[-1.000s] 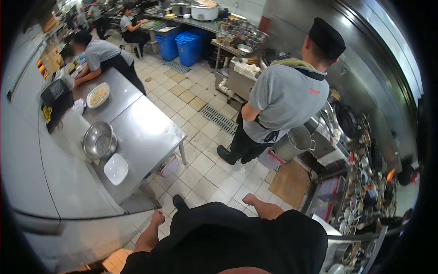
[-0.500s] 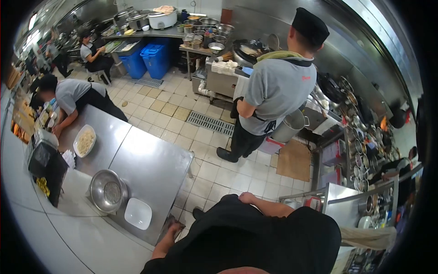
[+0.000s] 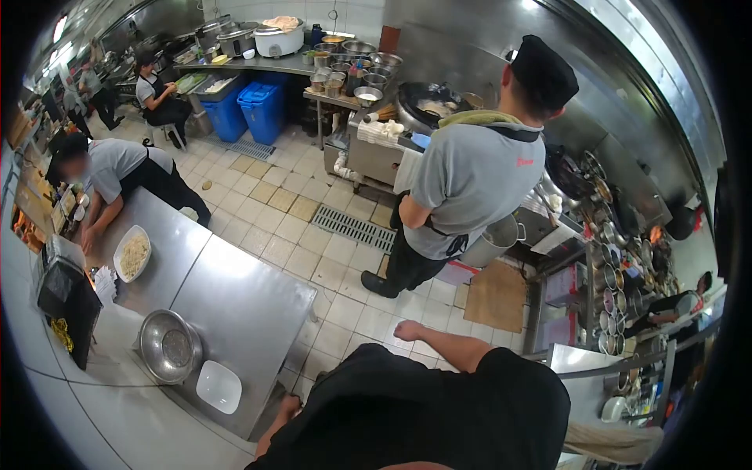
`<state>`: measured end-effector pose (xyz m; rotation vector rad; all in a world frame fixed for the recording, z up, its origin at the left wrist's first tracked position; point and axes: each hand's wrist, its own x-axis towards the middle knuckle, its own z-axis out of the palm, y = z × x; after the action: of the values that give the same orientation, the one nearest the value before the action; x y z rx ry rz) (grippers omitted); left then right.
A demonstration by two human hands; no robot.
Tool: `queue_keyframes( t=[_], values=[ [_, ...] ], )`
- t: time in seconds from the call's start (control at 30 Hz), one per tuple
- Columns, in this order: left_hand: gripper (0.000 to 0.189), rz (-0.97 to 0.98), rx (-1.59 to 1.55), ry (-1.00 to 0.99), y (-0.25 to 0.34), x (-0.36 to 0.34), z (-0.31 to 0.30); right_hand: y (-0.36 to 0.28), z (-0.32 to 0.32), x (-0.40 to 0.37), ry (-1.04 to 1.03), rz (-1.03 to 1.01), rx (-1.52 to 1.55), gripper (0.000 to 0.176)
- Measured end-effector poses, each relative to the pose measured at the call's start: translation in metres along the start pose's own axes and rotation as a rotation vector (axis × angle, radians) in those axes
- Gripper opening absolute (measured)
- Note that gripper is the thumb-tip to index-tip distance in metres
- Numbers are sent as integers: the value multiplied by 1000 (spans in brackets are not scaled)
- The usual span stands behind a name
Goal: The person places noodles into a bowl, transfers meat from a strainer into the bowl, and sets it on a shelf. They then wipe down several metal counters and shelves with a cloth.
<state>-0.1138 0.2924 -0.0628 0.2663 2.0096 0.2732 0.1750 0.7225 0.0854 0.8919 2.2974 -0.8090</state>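
Note:
Low beside the steel table's near corner, my left hand (image 3: 290,406) hangs with its fingers curled in; I see nothing in it. My right hand (image 3: 406,330) is in front of my body above the tiled floor, closed loosely, with no object showing. On the steel table (image 3: 254,290) to my left are a metal bowl (image 3: 169,347) with a perforated-looking base and, nearest my left hand, a white square bowl (image 3: 219,387). Farther along lies a white oval dish (image 3: 134,254) of pale food.
A co-worker (image 3: 478,172) in a grey shirt stands at the wok station (image 3: 427,106) ahead. Another person (image 3: 129,168) leans over the table's far end. Blue bins (image 3: 261,110) stand under the back counter. A floor drain (image 3: 354,228) crosses the tiles; a steel rack (image 3: 611,360) is at right.
My view has shifted slightly, and the table sits farther left. My right arm now reaches out from my body more. My left hand's fingers look more curled. The leaning person's hands have moved.

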Motion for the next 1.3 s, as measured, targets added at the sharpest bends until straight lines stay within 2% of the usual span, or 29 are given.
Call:
queue_keyframes(
  t=[0.03, 0.1, 0.2, 0.3, 0.33, 0.37, 0.43, 0.47, 0.5, 0.53, 0.57, 0.63, 0.67, 0.7, 0.77, 0.8, 0.87, 0.97, 1.03, 1.07, 1.17, 1.2, 1.3],
  values=[
    [24, 76, 15, 74, 8, -4, -2, -3, -18, -6, 4, 61, 58, 34],
    [25, 228, 45, 218, 31, -25, -9, 0, -34, -19, -144, -62, -96, 36],
    [27, 239, 170, 166, 109, -112, -52, 23, -17, -19, -309, -249, -343, 36],
    [29, 192, 184, 33, 98, -84, -50, 33, 6, 20, -453, -25, -387, 34],
    [28, 203, 146, 41, 107, -88, -51, 54, 32, 43, -239, 54, -243, 32],
    [27, 206, 114, 47, 112, -103, -55, 58, 54, 56, -95, 234, 17, 33],
    [27, 251, 104, 77, 116, -115, -59, 37, 74, 69, 199, 579, 551, 34],
    [27, 291, 130, 95, 111, -118, -59, 17, 87, 62, 35, 492, 901, 38],
    [27, 338, 158, 110, 104, -119, -61, -49, 15, -6, -253, 437, 830, 44],
    [29, 210, 200, 103, 59, -51, -34, -44, 40, 13, -271, 260, 491, 46],
    [31, 201, 200, 63, 49, -41, -33, -43, 58, 31, -278, 88, 152, 48],
    [35, 180, 200, -27, 39, -35, -35, -37, 64, 42, -260, -13, 61, 48],
    [37, 199, 175, 11, 33, -37, -33, -32, 65, 43, -255, -60, 14, 47],
    [37, 344, 380, -112, 2, 12, -16, -26, 69, 47, -195, -75, -9, 44],
    [36, 711, 731, -292, 5, 15, -19, -8, 84, 54, -1, 88, 30, 42],
    [36, 640, 714, -222, -8, 27, -15, -9, 88, 46, 41, 129, 57, 42],
    [36, 620, 705, -212, -17, 30, -16, -17, 97, 22, 118, 208, 108, 42],
    [36, 667, 766, -231, -24, 29, -18, -40, 116, -22, -213, 139, 73, 42],
    [36, 705, 807, -245, -30, 29, -19, -48, 147, -52, -27, 219, 182, 43],
    [36, 722, 826, -250, -32, 31, -19, -50, 156, -62, -30, 329, 292, 46],
    [36, 763, 876, -255, -38, 33, -18, -40, 186, -70, -93, 279, 170, 46],
    [36, 774, 890, -258, -40, 34, -19, -49, 180, -81, -105, 331, 192, 46],
    [36, 815, 936, -256, -43, 41, -18, -20, 215, -59, -290, 189, 108, 46]
  ],
)
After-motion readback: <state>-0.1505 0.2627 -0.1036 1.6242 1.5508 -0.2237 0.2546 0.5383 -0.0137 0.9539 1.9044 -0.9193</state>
